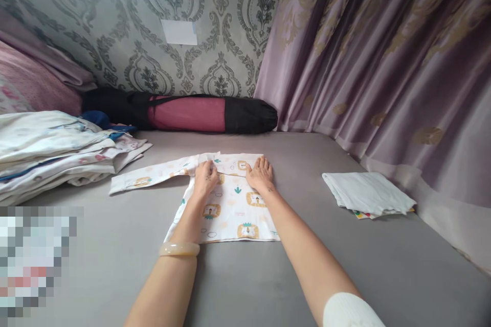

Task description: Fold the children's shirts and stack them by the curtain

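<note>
A white long-sleeved child's shirt [233, 204] with orange lion faces and green leaves lies spread on the grey bed sheet. One sleeve stretches out to the left; the other is folded across the top of the shirt. My left hand [206, 178] is closed at the shoulder by the outstretched sleeve, its fingers curled on the cloth and their tips partly hidden. Flat on the shirt's upper right edge lies my right hand [261, 173], fingers stretched forward and the thumb apart.
Stacked clothes [57, 148] stand on the left. A folded white garment [368, 191] lies to the right, with colourful cloth beneath it. A long black and maroon bag [187, 112] rests against the patterned wall. Purple curtains [364, 51] hang along the right side.
</note>
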`<state>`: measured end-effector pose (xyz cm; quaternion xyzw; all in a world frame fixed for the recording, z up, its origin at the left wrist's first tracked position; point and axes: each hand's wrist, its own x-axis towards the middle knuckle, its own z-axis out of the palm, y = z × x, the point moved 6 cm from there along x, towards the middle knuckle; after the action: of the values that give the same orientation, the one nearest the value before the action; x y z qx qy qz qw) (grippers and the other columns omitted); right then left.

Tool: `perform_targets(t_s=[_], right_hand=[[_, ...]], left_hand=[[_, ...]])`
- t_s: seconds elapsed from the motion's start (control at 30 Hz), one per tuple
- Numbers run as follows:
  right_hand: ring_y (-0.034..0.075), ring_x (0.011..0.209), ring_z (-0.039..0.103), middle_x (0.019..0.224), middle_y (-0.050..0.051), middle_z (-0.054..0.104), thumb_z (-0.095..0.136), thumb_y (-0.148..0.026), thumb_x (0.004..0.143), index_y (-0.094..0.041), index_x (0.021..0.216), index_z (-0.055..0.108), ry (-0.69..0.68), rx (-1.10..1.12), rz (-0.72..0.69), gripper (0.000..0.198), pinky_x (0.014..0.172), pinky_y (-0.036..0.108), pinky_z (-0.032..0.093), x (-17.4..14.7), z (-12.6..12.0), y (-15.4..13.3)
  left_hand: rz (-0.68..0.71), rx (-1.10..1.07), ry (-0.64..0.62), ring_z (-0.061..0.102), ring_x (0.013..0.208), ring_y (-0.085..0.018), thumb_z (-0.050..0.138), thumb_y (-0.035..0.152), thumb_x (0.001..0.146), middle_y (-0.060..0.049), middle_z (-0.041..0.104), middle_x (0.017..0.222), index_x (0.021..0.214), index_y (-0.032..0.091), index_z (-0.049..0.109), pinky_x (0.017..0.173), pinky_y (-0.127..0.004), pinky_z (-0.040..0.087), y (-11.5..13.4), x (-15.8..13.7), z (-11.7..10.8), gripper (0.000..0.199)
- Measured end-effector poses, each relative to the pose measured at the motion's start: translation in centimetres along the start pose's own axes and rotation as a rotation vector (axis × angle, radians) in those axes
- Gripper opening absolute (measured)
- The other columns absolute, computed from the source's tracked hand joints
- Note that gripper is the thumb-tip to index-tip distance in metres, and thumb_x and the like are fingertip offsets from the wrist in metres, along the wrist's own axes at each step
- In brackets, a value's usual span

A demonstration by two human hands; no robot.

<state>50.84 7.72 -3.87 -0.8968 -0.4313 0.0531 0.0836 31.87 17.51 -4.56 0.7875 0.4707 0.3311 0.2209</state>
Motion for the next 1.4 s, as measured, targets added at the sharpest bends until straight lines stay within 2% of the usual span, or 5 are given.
perform_targets(t_s=[0.23, 0.43, 0.57, 0.83, 1.4], right_hand=[[0.032, 0.145, 0.021, 0.158, 0.022, 0.022, 0.025, -0.048, 0.099, 0.004, 0.151, 0.023, 0.018, -0.039, 0.044, 0.073, 0.116, 0.041, 0.015, 0.1, -0.4, 0.9], [0.029, 0.149, 0.007, 0.162, 0.018, 0.012, 0.022, -0.048, 0.1, -0.008, 0.152, 0.028, 0.017, -0.027, -0.113, 0.066, 0.118, 0.045, 0.002, 0.4, -1.0, -1.4], [0.03, 0.149, 0.009, 0.162, 0.018, 0.013, 0.021, -0.051, 0.1, -0.013, 0.154, 0.024, -0.019, 0.016, -0.125, 0.067, 0.117, 0.046, 0.005, 0.7, -0.8, -1.9], [0.032, 0.149, 0.007, 0.161, 0.019, 0.014, 0.021, -0.055, 0.099, -0.015, 0.155, 0.02, -0.026, 0.015, -0.111, 0.069, 0.116, 0.049, 0.006, 0.8, -0.2, -1.6], [0.028, 0.15, 0.003, 0.162, 0.017, 0.012, 0.019, -0.049, 0.1, -0.013, 0.154, 0.023, -0.055, 0.096, -0.246, 0.065, 0.117, 0.051, 0.001, 0.5, 0.6, -5.9]], left_hand=[[0.057, 0.02, 0.019, 0.059, 0.104, -0.025, 0.047, 0.021, 0.083, -0.013, 0.066, 0.106, 0.109, 0.014, 0.063, 0.095, -0.039, 0.045, 0.3, -0.1, 0.2, 0.031], [0.033, 0.086, 0.091, 0.046, 0.126, -0.034, 0.05, 0.025, 0.085, -0.017, 0.048, 0.139, 0.119, 0.017, 0.061, 0.106, -0.051, 0.036, 0.8, -0.7, -0.1, 0.037], [0.075, 0.159, -0.033, 0.036, 0.137, -0.035, 0.045, 0.023, 0.089, -0.016, 0.048, 0.144, 0.126, 0.018, 0.058, 0.11, -0.054, 0.03, 1.8, -1.2, 0.4, 0.04], [0.051, 0.276, -0.198, 0.032, 0.14, -0.034, 0.044, 0.03, 0.093, -0.014, 0.044, 0.149, 0.128, 0.021, 0.058, 0.112, -0.054, 0.024, 2.3, -1.8, 1.1, 0.038], [0.148, 0.171, -0.099, 0.046, 0.131, -0.029, 0.042, 0.022, 0.093, -0.014, 0.056, 0.137, 0.119, 0.019, 0.06, 0.109, -0.046, 0.033, 2.3, -1.1, 0.7, 0.033]])
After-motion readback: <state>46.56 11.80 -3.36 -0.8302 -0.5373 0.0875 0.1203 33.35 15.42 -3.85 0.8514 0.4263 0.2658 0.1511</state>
